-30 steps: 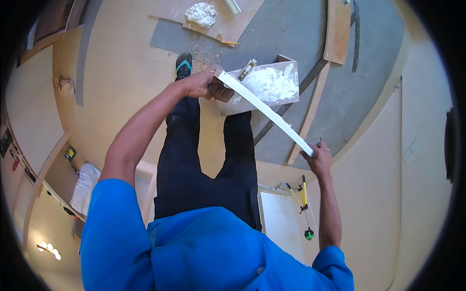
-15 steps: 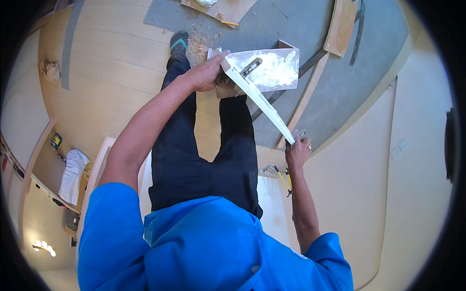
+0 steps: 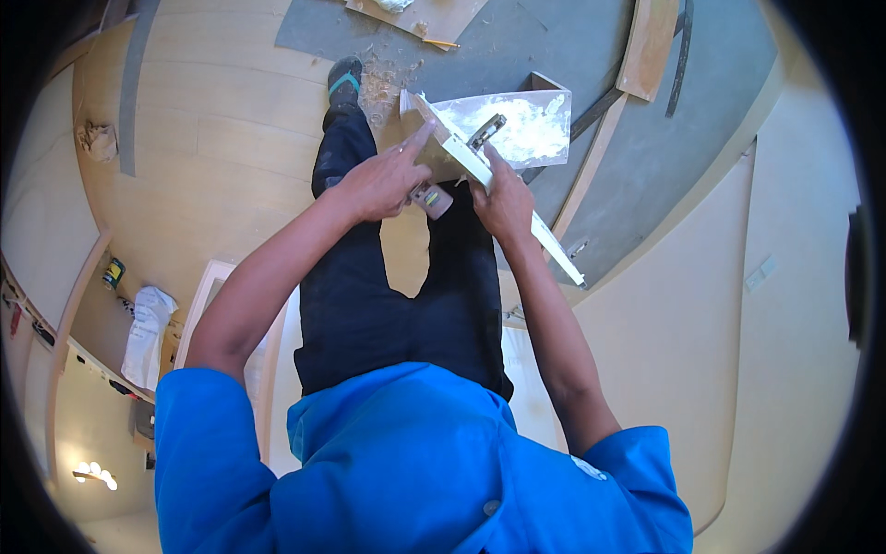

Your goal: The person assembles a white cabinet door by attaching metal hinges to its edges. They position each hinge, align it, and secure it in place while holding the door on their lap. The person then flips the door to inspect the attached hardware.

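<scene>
A narrow white door panel (image 3: 558,253) slants edge-on from in front of my knees down to the right. Two metal hinges show on it: the upper hinge (image 3: 486,132) stands out near my right hand, the lower hinge (image 3: 579,248) near the far end. My right hand (image 3: 506,198) is closed round the panel's edge just below the upper hinge. Near the panel's top, my left hand (image 3: 377,185) has its index finger stretched along the panel. Its other fingers curl at a small greyish object with a yellow label (image 3: 431,199), whose kind I cannot make out.
Behind the panel lies a board smeared with white (image 3: 531,125). Wood shavings (image 3: 383,88) and a yellow pencil (image 3: 441,42) lie on the floor beyond my foot (image 3: 345,78). Wooden strips (image 3: 591,162) lie to the right. A white bag (image 3: 148,337) sits at the left.
My right hand has moved from the panel's lower end up to beside the upper hinge. My left hand has shifted slightly down, and the labelled object now shows below it.
</scene>
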`<state>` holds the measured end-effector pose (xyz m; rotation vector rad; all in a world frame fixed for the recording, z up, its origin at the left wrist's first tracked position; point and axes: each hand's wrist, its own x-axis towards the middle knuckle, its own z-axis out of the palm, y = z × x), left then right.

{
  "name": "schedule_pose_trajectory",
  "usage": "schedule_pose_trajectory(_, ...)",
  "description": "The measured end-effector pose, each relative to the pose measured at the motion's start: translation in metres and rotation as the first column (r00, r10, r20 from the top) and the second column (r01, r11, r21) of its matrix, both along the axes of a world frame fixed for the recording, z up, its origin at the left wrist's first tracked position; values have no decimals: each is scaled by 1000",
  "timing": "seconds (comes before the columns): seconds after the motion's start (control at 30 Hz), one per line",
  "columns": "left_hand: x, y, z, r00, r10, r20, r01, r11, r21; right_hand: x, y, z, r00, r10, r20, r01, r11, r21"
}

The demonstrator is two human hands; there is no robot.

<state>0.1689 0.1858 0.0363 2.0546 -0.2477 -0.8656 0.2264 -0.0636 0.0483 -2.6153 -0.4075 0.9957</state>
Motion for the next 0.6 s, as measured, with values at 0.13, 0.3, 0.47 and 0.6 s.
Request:
schedule_pose_trajectory(0.13,-44,17,37,989,124,-83,-130,989,-73,11,20,-1,994,-72,-84,64,994,-93)
schedule_pose_trajectory(0.3,-76,40,44,689,467,-555,-568,823,-13,82,-3,-22,997,-53,-61,47,994,-101)
schedule_pose_trajectory(0.47,-97,42,20,402,599,-692,-862,502,-66,199,-28,-77,915,-90,-394,109,994,26)
schedule_pose_trajectory(0.6,-108,43,16,198,641,-742,-965,259,-34,239,-43,-114,800,-188,-570,271,961,63)
